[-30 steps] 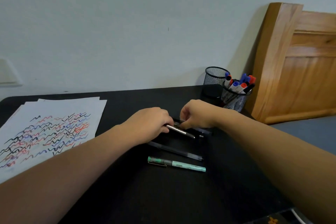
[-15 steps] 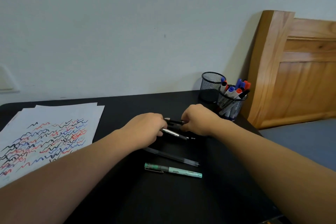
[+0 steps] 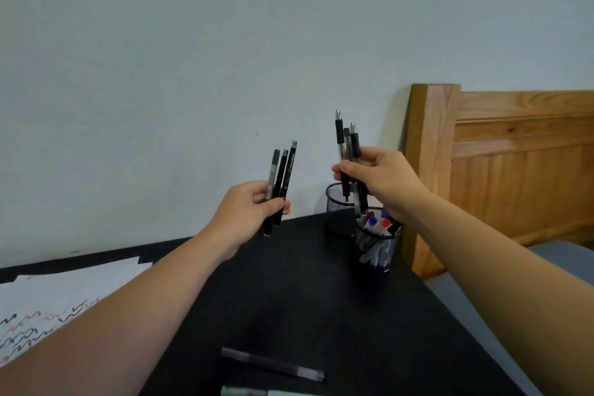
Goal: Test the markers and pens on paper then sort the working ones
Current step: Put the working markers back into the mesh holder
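- The right hand (image 3: 382, 180) grips three silver-tipped pens (image 3: 347, 151) upright above the marker cup (image 3: 377, 241); lowering them straight into the empty cup (image 3: 337, 206) just behind it would keep the sorts apart.
- The left hand (image 3: 250, 212) holds three black pens (image 3: 281, 175) upright, raised well left of the marker cup.
- Both forearms reach forward, raised off the table (image 3: 289, 283).
- Two pens (image 3: 273, 365) lie in front of the marker cup; the paper (image 3: 64, 286) lies far left.

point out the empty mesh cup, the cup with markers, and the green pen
empty mesh cup (image 3: 334, 202), head view, front wall
cup with markers (image 3: 379, 244), head view, mesh side
green pen (image 3: 247, 391), head view, barrel at bottom edge
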